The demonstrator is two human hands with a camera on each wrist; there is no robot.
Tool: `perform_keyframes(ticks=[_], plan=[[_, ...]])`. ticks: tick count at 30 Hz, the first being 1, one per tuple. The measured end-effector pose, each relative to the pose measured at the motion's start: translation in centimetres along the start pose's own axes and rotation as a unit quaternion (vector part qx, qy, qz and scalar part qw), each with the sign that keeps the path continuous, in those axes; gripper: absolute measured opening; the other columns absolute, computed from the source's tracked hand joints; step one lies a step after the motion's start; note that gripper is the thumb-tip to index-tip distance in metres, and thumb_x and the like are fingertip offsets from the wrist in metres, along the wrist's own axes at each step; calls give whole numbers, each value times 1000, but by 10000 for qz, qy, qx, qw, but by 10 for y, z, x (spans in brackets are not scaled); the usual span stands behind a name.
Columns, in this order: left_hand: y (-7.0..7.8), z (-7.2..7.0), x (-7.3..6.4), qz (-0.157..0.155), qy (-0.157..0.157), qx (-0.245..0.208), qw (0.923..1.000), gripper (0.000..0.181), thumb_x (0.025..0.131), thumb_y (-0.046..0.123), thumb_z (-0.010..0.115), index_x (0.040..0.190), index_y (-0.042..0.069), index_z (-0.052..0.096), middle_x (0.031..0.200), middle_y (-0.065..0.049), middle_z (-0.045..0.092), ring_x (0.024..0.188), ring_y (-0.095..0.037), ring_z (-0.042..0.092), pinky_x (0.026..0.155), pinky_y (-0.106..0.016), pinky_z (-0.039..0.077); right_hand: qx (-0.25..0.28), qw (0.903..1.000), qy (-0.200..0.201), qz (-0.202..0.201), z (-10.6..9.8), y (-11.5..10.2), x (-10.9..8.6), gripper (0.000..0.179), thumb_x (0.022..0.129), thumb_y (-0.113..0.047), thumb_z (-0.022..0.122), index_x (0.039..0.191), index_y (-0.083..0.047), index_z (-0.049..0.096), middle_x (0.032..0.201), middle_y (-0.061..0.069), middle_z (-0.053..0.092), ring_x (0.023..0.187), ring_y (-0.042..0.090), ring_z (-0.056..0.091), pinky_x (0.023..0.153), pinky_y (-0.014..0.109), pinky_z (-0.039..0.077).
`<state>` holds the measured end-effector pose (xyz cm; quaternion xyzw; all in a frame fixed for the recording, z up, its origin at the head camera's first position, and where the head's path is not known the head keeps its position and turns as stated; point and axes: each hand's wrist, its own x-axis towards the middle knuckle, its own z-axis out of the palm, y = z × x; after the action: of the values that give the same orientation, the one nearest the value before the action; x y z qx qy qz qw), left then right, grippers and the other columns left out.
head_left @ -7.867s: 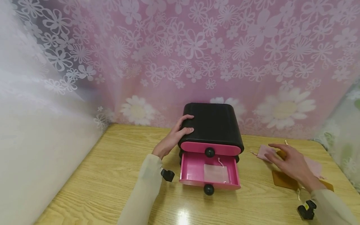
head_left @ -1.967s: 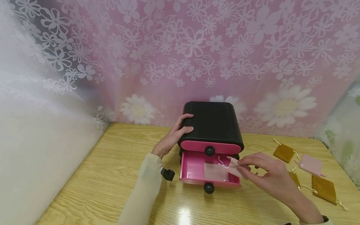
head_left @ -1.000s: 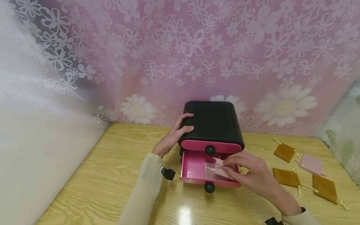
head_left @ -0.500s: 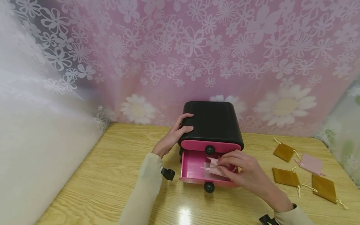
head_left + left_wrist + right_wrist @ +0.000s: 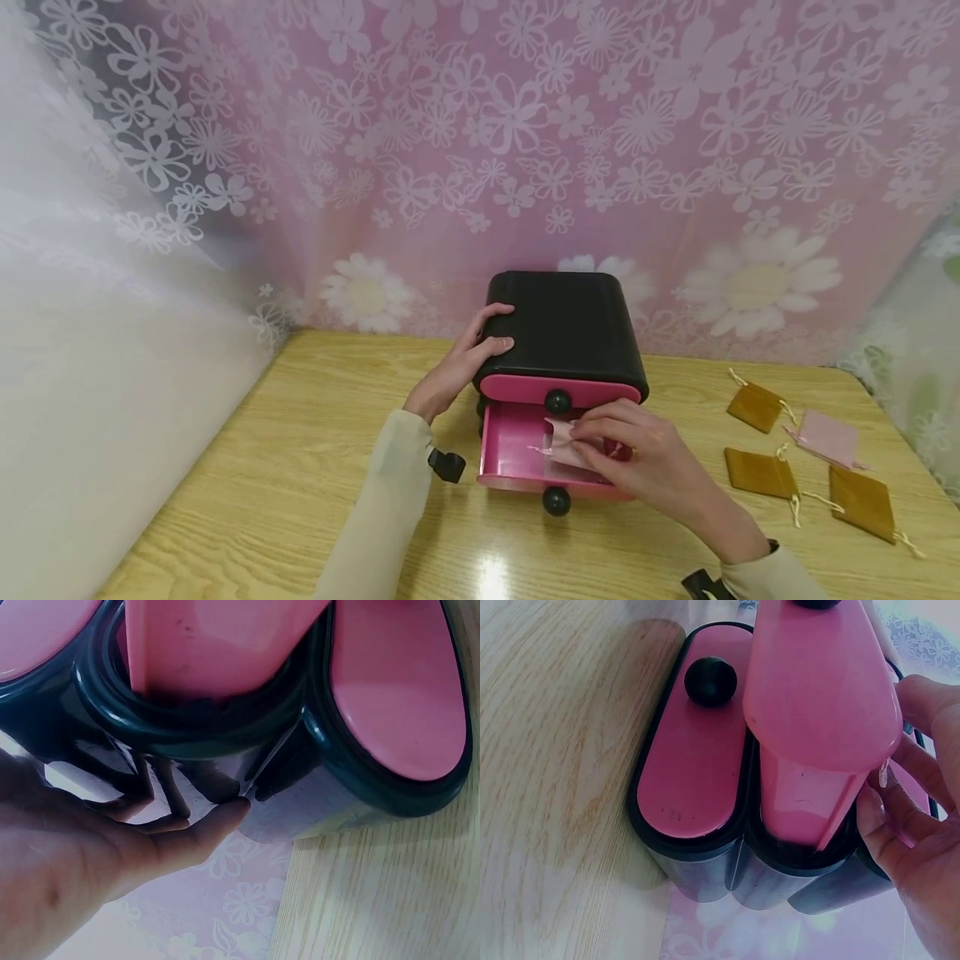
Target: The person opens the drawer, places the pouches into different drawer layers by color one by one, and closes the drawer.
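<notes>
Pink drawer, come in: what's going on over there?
Left hand on black cabinet. Right hand pinching pale pink pouch over open pink drawer. Another pouch partly visible beneath; nothing seen blocking the way.

The left hand (image 5: 456, 365) rests on the black cabinet (image 5: 573, 321); the right hand (image 5: 648, 458) pinches a pink pouch (image 5: 562, 440) at the open drawer (image 5: 513, 437). Three brown pouches (image 5: 761, 472) and a flat pink bag (image 5: 827, 437) lie right.

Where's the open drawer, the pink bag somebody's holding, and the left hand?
Open drawer (image 5: 513, 442): head view, bare floor inside.
Held pink bag (image 5: 563, 445): head view, middle of its visible cloth.
Left hand (image 5: 459, 367): head view, its back.
</notes>
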<state>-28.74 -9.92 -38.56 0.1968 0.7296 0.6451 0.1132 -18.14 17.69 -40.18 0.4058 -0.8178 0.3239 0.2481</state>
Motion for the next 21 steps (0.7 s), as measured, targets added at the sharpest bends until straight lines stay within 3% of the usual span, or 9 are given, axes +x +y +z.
perform_keyframes(ticks=[3,13,21], plan=[[-1,0,0,22,-2,-34,10000,47,103,34,54,147,44,41,151,-1,43,126,-24,58,113,-48,42,5,10000,38,-34,1,-1,1,41,63,-1,93,98,-19,79,100,-7,75,95,7,64,78,8,52],[0,0,0,33,-4,-10,10000,46,103,34,54,147,44,41,153,0,41,130,-23,56,114,-48,42,-82,9999,55,97,-2,-4,1,45,60,4,92,99,-14,79,99,-6,75,91,8,65,92,2,45],[-1,-1,0,26,-16,-51,10000,48,103,33,54,147,44,40,152,-2,43,126,-24,59,111,-45,45,-6,9997,198,153,-12,-5,2,38,68,0,91,101,-13,79,101,-6,76,95,8,68,93,6,48]])
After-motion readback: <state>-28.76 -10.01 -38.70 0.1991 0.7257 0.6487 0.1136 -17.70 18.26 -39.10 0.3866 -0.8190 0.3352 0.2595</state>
